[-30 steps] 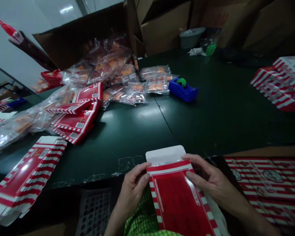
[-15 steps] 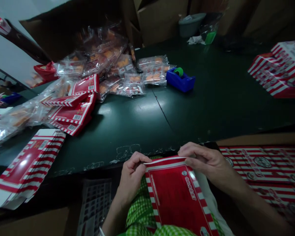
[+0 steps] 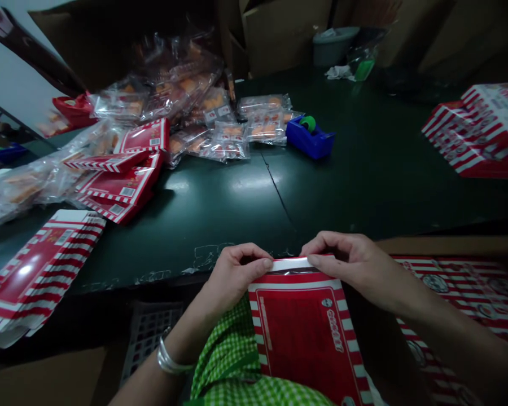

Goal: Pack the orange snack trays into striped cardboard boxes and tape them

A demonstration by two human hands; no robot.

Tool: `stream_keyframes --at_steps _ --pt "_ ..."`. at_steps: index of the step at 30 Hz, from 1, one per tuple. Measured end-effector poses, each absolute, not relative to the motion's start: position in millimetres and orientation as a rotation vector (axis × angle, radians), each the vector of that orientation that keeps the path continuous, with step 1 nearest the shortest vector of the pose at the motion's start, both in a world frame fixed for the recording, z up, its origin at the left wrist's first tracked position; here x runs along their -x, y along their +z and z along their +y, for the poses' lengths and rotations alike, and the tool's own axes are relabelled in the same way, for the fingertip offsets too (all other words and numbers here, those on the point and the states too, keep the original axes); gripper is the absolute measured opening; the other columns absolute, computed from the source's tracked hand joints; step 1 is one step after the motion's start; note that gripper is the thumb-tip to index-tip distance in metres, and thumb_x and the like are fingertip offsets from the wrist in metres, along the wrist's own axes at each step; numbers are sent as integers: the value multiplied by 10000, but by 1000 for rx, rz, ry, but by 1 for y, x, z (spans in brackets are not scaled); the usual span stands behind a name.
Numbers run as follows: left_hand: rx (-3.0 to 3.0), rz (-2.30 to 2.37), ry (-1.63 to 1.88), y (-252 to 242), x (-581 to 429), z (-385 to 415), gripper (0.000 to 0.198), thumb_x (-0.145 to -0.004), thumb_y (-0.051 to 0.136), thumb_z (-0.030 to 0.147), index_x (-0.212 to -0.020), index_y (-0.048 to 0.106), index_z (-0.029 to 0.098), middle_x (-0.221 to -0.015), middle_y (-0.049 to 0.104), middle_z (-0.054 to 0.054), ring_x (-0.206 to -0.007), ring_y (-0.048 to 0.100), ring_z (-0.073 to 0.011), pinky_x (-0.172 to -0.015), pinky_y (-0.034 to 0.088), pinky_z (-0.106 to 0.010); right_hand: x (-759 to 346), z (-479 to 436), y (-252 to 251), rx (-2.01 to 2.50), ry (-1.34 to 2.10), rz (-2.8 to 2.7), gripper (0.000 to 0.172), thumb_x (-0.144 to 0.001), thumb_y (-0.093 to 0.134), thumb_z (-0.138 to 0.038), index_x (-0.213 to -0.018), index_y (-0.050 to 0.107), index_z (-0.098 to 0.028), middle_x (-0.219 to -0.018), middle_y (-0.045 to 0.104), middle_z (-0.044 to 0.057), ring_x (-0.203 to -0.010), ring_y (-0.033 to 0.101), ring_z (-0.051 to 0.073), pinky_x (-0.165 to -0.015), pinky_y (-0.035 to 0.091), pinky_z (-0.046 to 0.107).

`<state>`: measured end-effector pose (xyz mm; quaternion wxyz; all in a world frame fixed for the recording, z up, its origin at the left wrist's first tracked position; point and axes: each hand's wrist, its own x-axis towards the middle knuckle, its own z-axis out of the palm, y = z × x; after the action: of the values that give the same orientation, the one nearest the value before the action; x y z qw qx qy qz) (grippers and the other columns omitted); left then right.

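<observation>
Far left, a loose stack of flat cartons (image 3: pixel 42 270), red with white stripes, lying on the bench (image 3: pixel 364 186) at the lower left of the frame. Just right of it, more cartons (image 3: pixel 118 175) in an untidy pile, beside and partly on clear bags of orange pastries (image 3: pixel 228 141) heaped across the upper middle. Behind them, at the upper left, an open cardboard box (image 3: pixel 88 45) with more bags spilling out in front of it. Lower middle, a grey plastic crate (image 3: pixel 150 332) below the bench edge.

Left forearm reaching in from the lower left, a silver bracelet (image 3: pixel 171 361) on the wrist, left hand (image 3: pixel 237 273) curled and pinching the top edge of a carton (image 3: pixel 305 338). Right hand (image 3: pixel 347 265) closed on the same edge from the other side, fingertips (image 3: pixel 317 260) on the white flap (image 3: pixel 290 264). Carton resting on a green gingham lap cloth (image 3: pixel 228 355), long axis running from the lap toward the bench, leaning slightly, flap end away from the body; contents hidden.

Right of it, a blue tape dispenser (image 3: pixel 309 138) on the bench, green tape roll in its cradle. Far right, stacked cartons (image 3: pixel 478 135) on the bench and printed flat sheets (image 3: pixel 440 293) below its edge.
</observation>
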<state>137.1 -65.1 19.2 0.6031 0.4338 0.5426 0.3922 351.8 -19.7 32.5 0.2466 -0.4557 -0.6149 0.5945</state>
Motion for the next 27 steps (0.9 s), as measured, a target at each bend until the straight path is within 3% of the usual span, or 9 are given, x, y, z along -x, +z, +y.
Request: stream_keyframes --at_steps 3,5,10,13,17,20,23,27 --pt "-1029 1237 875 23 -134 -61 95 -738 708 245 -710 696 155 -647 620 14 -579 505 -97 -572 389 -224 -350 -21 31 1218 1505 -1696 146 -757 646 -320 -677 646 -198 -700 660 3 -586 569 122 -514 447 225" --pt "-1136 1245 897 25 -133 -64 81 -752 701 223 -702 708 160 -669 624 7 -620 522 -106 -603 402 -230 -352 -31 25 1184 1388 -1707 169 -798 637 -315 -667 646 -207 -811 704 17 -702 634 147 -596 495 237" --pt "-1321 1267 1089 20 -135 -89 171 -874 610 255 -849 767 192 -819 681 -33 -795 598 -147 -726 452 -252 -361 -67 1 1144 1139 -1607 120 -901 604 -325 -948 711 -299 -1056 740 3 -1002 676 190 -897 516 302" --pt "-1083 1321 1149 13 -139 -96 142 -851 651 286 -875 761 199 -842 727 -30 -772 623 -143 -707 477 -243 -363 -76 -7 1194 1146 -1515 91 -882 640 -333 -922 715 -300 -1063 745 3 -999 685 200 -932 515 326" --pt "-799 1272 1138 8 -138 -86 115 -743 757 289 -732 740 176 -770 747 -23 -691 632 -124 -668 495 -224 -364 -74 -2 1249 1262 -1463 140 -875 642 -389 -896 726 -279 -1036 751 24 -965 695 209 -893 549 325" --pt "-924 1305 1109 8 -138 -84 99 -760 740 266 -728 745 173 -731 749 -24 -666 647 -130 -642 508 -222 -370 -77 5 1238 1316 -1521 173 -898 611 -397 -932 734 -281 -1129 728 34 -1078 662 225 -981 508 345" --pt "-1303 1470 1182 7 -148 -98 116 -849 649 218 -870 755 177 -845 778 -47 -776 706 -161 -716 555 -244 -379 -83 4 1229 1371 -1478 182 -906 595 -407 -933 728 -285 -1218 692 32 -1155 625 236 -997 495 337" --pt "-1837 1421 1287 3 -163 -118 330 -892 555 107 -1202 655 161 -1238 692 -121 -1152 646 -206 -1002 502 -301 -385 -91 -5 1299 1374 -1271 210 -917 567 -428 -933 710 -275 -1181 702 43 -1040 674 230 -897 544 322"
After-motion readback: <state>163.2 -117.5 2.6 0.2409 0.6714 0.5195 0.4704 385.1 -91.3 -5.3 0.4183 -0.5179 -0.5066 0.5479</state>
